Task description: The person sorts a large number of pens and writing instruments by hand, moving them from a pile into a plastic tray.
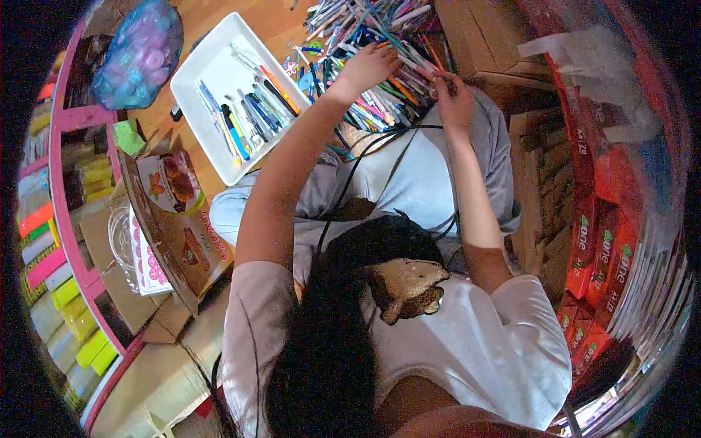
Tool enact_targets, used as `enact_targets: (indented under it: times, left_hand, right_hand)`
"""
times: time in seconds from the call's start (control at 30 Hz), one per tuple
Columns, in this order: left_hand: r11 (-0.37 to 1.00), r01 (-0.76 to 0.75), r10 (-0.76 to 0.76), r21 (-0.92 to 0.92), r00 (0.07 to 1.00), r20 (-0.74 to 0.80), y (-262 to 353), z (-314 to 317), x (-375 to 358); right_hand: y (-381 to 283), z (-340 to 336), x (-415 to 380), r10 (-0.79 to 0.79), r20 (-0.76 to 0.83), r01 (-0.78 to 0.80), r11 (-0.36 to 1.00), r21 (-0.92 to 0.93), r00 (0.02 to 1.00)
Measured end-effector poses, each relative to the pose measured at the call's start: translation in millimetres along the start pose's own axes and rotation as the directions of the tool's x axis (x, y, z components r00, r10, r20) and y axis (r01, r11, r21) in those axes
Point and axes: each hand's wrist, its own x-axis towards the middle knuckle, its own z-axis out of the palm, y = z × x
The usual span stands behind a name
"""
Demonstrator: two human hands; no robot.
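A large heap of pens and markers (380, 98) lies in front of my crossed legs. My left hand (369, 69) reaches over the heap, its fingers stretched out and resting on the pens. On the heap's right side, my right hand (454, 106) has its thumb and fingertips closed on the end of a pale pen (420, 66), which slants up and left across the heap. Left of the heap stands a white tray (197, 120) with several pens, markers and highlighters lying roughly side by side in it.
A blue plastic bag (139, 55) of round items sits at upper left. An opened cardboard box (164, 212) and pink shelves (80, 117) are on the left. Cardboard boxes (496, 36) and red paper packs (602, 248) stand at right. A dark cord (350, 171) crosses my lap.
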Motion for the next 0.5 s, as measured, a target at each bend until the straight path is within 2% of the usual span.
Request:
enact_targets:
  times: [0.07, 0.1, 0.13, 0.17, 0.27, 0.37, 0.47, 0.5]
  left_hand:
    - [0.998, -0.026, 0.029, 0.054, 0.999, -0.046, -1, 5, -2]
    - [0.996, -0.036, 0.042, 0.08, 0.997, -0.069, -1, 6, -3]
    - [0.997, -0.051, 0.051, 0.051, 0.999, -0.001, -2, 8, -5]
    - [0.999, -0.049, 0.049, 0.021, 0.998, -0.025, -3, 9, -6]
    - [0.996, -0.07, 0.066, -0.047, 0.994, -0.085, -7, 6, -10]
    - [0.996, -0.049, 0.045, -0.075, 0.997, -0.055, -8, 0, -11]
    - [0.992, 0.0, 0.002, -0.126, 1.0, 0.013, -6, -13, -10]
    - [0.992, -0.021, 0.017, -0.128, 0.999, -0.032, -7, -10, -9]
  right_hand:
    - [0, 2, 2, -0.073, -0.018, 0.074, 0.996, 0.048, 0.997]
    - [-5, 0, 0, -0.034, -0.015, 0.035, 0.996, 0.08, 0.999]
    - [-10, -2, -2, 0.004, -0.01, -0.003, 0.994, 0.11, 1.0]
    - [-16, -4, -3, 0.041, -0.005, -0.04, 0.989, 0.14, 0.999]
    - [-15, -6, -2, 0.153, -0.018, -0.131, 0.896, 0.424, 0.988]
    - [-21, -9, -3, 0.201, -0.057, -0.143, 0.84, 0.523, 0.978]
    - [8, -4, 8, 0.104, -0.145, -0.039, 0.917, 0.398, 0.984]
    - [7, -6, 10, 0.016, -0.117, 0.009, 0.978, 0.209, 0.993]
